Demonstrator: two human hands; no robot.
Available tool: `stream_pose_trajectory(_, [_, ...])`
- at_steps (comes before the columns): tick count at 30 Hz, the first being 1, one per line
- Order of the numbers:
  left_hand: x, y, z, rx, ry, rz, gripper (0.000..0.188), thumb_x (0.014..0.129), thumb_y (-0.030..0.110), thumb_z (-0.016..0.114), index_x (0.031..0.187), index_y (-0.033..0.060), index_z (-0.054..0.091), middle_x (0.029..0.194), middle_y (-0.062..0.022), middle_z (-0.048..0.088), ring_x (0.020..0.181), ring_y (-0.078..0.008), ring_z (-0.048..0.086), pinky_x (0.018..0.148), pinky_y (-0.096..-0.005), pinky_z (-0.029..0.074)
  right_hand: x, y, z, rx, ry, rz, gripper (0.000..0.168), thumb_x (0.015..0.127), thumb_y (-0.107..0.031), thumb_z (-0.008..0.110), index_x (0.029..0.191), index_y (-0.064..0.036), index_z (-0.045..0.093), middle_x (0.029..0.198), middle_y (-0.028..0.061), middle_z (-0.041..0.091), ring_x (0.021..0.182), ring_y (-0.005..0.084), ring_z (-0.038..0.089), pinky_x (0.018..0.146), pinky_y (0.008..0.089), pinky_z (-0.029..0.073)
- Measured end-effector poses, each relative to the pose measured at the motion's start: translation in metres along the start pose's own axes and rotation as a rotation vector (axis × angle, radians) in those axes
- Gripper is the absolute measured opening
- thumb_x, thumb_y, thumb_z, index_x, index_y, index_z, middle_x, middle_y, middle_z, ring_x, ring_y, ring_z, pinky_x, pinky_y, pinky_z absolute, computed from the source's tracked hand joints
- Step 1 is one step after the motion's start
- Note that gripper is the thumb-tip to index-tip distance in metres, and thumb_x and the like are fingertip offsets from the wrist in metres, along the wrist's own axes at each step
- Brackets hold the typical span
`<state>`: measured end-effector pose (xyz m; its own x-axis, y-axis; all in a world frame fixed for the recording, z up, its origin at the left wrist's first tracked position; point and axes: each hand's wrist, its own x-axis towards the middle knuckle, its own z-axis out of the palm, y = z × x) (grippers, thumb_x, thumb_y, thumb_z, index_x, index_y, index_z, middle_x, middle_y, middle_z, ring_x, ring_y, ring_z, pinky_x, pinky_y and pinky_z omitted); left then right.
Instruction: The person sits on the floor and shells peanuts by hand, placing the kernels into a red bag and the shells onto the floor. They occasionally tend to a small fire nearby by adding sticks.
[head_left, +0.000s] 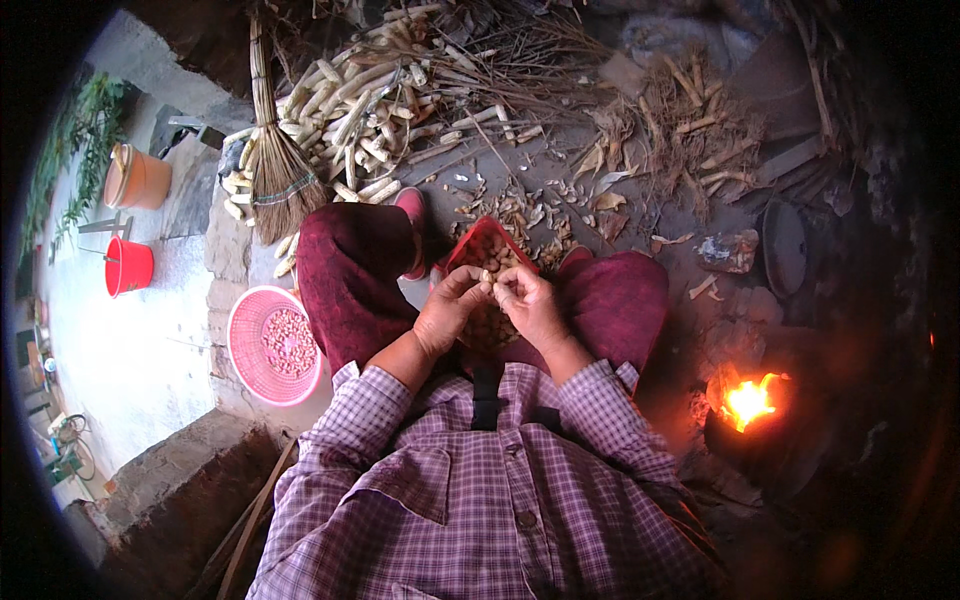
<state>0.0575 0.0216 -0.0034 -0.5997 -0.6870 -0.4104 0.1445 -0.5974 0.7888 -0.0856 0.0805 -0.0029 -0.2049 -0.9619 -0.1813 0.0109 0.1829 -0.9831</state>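
Note:
Between the fingertips of my left hand (450, 304) and my right hand (529, 300) is a peanut pod (487, 277), pinched from both sides. Both hands meet above a red container (480, 234) of unshelled peanuts (489, 330), which stands between my knees. Left of my left knee, a pink plastic basket (241, 352) holds shelled peanut kernels (289, 341). Broken peanut shells (536, 206) lie scattered on the floor beyond the red container.
A fire (748, 403) burns low on the right. Ahead lie corn cobs (360, 105), a twig broom (281, 176) and dry brushwood (525, 64). A stone block (729, 251) is at the right. A red bucket (135, 266) and an orange bucket (142, 180) stand far left, beyond a low wall (180, 472).

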Motion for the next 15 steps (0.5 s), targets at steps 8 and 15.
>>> stream_pose_trajectory(8, [0.0,0.009,0.001,0.188,-0.087,-0.104,0.016,0.09,0.02,0.051,0.096,0.0058,0.053,0.077,-0.0001,0.055,0.069,-0.0079,0.052,0.061,-0.0209,0.043,0.008,-0.007,-0.007,0.166,-0.067,0.15,0.014,0.085,-0.012,0.057,0.095,-0.003,0.06,0.08,-0.0017,0.058,0.064,0.0033,0.049,0.057,0.0186,0.04])
stream_pose_trajectory(15, [0.008,-0.015,-0.005,0.631,-0.022,0.269,0.025,0.086,0.024,0.056,0.095,-0.0001,0.057,0.081,-0.0097,0.059,0.077,-0.0155,0.054,0.068,-0.0314,0.045,0.006,-0.003,-0.004,0.293,0.073,0.263,0.007,0.082,-0.01,0.056,0.088,-0.005,0.058,0.074,-0.0001,0.056,0.054,0.0037,0.044,0.044,0.0177,0.034])
